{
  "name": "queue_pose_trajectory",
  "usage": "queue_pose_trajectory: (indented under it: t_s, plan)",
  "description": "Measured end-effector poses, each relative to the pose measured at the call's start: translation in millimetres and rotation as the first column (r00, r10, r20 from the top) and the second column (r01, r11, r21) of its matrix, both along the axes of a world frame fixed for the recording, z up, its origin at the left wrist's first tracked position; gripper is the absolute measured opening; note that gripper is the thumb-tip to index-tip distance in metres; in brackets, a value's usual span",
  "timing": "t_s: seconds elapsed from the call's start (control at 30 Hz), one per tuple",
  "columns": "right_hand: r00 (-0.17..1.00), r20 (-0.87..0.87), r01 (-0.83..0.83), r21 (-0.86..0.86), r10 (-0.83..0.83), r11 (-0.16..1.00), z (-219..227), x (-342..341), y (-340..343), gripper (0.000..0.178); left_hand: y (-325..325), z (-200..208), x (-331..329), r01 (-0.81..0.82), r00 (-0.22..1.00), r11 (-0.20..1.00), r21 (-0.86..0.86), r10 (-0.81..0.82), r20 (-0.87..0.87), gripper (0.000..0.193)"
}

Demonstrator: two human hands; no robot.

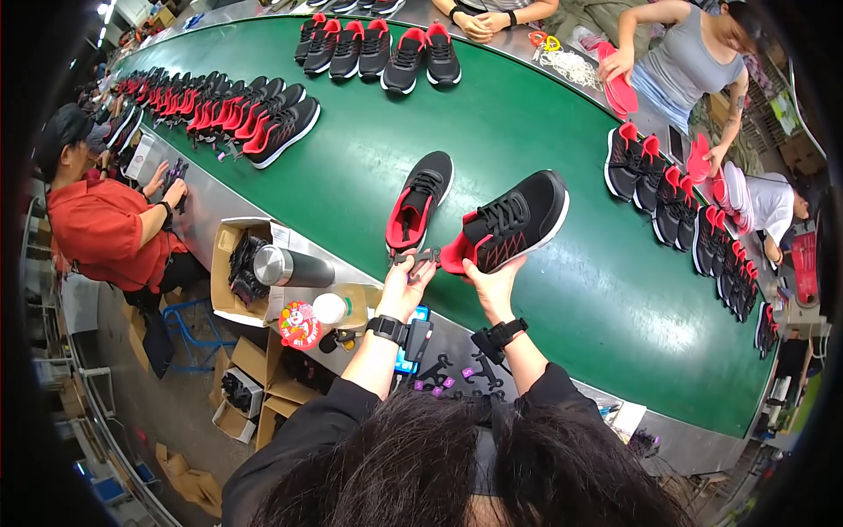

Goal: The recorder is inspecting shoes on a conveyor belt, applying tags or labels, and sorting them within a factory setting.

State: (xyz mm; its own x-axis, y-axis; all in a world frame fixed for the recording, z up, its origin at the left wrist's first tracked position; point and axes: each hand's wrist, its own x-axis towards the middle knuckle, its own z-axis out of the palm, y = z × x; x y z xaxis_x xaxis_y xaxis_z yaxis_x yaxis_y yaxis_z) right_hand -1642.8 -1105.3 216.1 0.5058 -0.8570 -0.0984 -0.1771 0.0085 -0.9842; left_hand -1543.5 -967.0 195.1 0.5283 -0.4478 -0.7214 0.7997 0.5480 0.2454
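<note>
My right hand (pixel 493 288) grips a black sneaker (pixel 520 215) by its heel, thumb at the red-lined collar. The shoe is raised and tilted, its toe pointing away to the right. In the fingers of my left hand (pixel 407 290) is a small black plastic shoe hanger (pixel 423 256), close to the held shoe's heel. Just beyond that hand, a matching sneaker (pixel 428 189) rests on the green conveyor belt (pixel 351 132), its opening toward me. More black hangers (pixel 436 376), some with purple stickers, lie on the metal ledge between my forearms.
A steel flask (pixel 294 266), a bottle with a white cap (pixel 332 309) and a carton of dark pieces (pixel 230 303) stand left of my left arm. Sneaker rows line the belt at left (pixel 211 105), far side (pixel 378 48) and right (pixel 680 206). Co-workers (pixel 114 224) work around it.
</note>
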Motion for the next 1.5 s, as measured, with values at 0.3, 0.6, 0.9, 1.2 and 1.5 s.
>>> queue_pose_trajectory:
  t_s: [0.3,0.6,0.9,1.2,1.5]
  plan:
    - [0.998,-0.052,-0.031,-0.148,0.023,0.988,-19,8,-5,0.095,-4,-4,0,-0.028,1.0,1.0,0.006,0.028,-0.011,0.017]
    - [0.995,-0.086,0.059,0.059,-0.054,0.997,-21,37,-17,0.086,-9,2,4,-0.085,0.994,0.981,0.175,0.071,0.085,0.02]
    - [0.789,-0.594,-0.312,-0.166,0.158,0.935,-53,43,-29,0.07,-53,67,-4,-0.617,0.518,-0.001,0.787,-0.753,0.406,0.058]
    - [0.741,-0.352,-0.564,0.135,0.572,0.814,-65,33,-29,0.065,-82,7,64,-0.365,0.201,-0.182,0.913,-0.973,-0.113,0.037]
    - [0.822,-0.238,-0.491,0.164,0.518,0.855,-64,-47,-75,0.029,-85,33,211,-0.631,0.675,-0.624,0.462,-0.735,-0.071,0.02]
